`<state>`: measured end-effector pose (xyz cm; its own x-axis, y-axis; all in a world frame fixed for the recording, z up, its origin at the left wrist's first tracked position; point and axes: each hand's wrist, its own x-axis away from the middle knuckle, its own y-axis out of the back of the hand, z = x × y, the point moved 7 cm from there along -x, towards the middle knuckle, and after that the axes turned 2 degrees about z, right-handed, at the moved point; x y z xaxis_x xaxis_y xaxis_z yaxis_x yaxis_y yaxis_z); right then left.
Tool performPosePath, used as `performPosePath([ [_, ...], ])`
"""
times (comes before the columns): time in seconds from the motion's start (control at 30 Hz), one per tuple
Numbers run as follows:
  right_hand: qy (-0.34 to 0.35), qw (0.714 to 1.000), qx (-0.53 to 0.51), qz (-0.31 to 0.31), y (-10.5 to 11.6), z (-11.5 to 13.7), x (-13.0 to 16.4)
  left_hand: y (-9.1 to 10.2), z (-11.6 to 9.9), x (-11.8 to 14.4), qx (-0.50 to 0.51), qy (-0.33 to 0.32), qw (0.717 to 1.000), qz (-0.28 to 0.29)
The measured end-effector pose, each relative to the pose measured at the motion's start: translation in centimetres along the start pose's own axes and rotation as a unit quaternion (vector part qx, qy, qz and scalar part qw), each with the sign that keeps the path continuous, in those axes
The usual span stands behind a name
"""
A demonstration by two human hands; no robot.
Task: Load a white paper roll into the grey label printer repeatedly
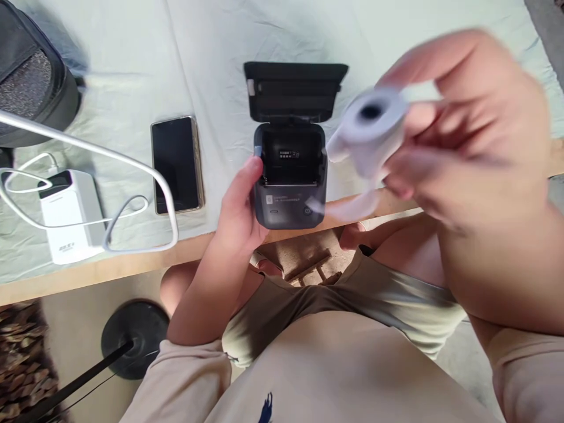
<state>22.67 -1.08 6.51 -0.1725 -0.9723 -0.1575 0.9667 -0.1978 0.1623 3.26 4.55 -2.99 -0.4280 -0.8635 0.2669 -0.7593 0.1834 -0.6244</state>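
Note:
A small dark grey printer [288,200] stands at the table's near edge with its lid [294,91] flipped up and the paper bay bare. My left hand [240,205] grips the printer's left side. My right hand [467,129], blurred and raised close to the camera, holds a white paper roll [372,132] above and to the right of the printer. A loose strip of paper trails down from the roll toward the printer's front right corner.
A black phone [176,164] lies face up left of the printer. A white power bank [68,214] with a looping white cable [132,158] sits further left. A dark bag [30,82] is at the far left. A black stand base [132,338] rests on the floor.

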Motion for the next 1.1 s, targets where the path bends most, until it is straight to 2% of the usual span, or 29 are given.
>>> performPosePath([
  [0.07,-0.016,0.993,-0.099,-0.056,1.7,-1.7,-1.2,0.1,-0.2,-0.1,0.015,-0.005,1.0,-0.014],
  [0.13,-0.09,0.987,-0.107,-0.075,2.8,-4.6,-2.3,0.2,-0.1,-0.2,0.021,0.008,0.999,-0.028],
  [0.2,-0.108,0.984,-0.083,-0.113,4.2,-6.7,-2.9,0.3,-0.1,-0.3,0.023,0.016,0.998,-0.048],
  [0.33,-0.033,0.987,0.063,-0.143,6.6,-8.4,-2.7,0.5,-0.5,-0.6,0.017,-0.009,0.998,-0.068],
  [0.43,0.041,0.966,0.218,-0.129,8.0,-8.5,-2.3,0.4,-0.5,-0.8,0.008,-0.013,0.997,-0.069],
  [0.5,0.041,0.952,0.283,-0.112,8.6,-8.9,-2.1,0.4,-0.6,-0.9,-0.004,-0.018,0.997,-0.072],
  [0.6,-0.004,0.934,0.344,-0.097,9.0,-9.3,-1.9,0.3,-0.7,-0.9,-0.024,-0.021,0.997,-0.07],
  [0.67,0.048,0.918,0.378,-0.11,8.3,-7.6,-1.3,0.2,-0.7,-0.8,-0.038,-0.022,0.997,-0.071],
  [0.73,0.142,0.896,0.4,-0.127,6.7,-5.0,-0.3,0.1,-0.7,-0.8,-0.051,-0.02,0.996,-0.072],
  [0.77,0.165,0.889,0.407,-0.129,5.7,-4.0,0.2,0.1,-0.7,-0.7,-0.054,-0.018,0.996,-0.072],
  [0.83,0.176,0.89,0.411,-0.088,3.2,-3.4,0.5,0.1,-0.6,-0.6,-0.053,-0.019,0.996,-0.073],
  [0.9,0.119,0.9,0.417,-0.037,1.0,-4.6,0.0,0.1,-0.6,-0.5,-0.048,-0.028,0.995,-0.078],
  [1.0,0.028,0.904,0.425,-0.023,-0.4,-7.4,-1.2,0.4,-0.7,-0.4,-0.047,-0.039,0.994,-0.095],
  [1.1,0.016,0.904,0.428,-0.019,-0.8,-8.4,-2.3,0.6,-0.5,-0.5,-0.039,-0.032,0.994,-0.093],
])
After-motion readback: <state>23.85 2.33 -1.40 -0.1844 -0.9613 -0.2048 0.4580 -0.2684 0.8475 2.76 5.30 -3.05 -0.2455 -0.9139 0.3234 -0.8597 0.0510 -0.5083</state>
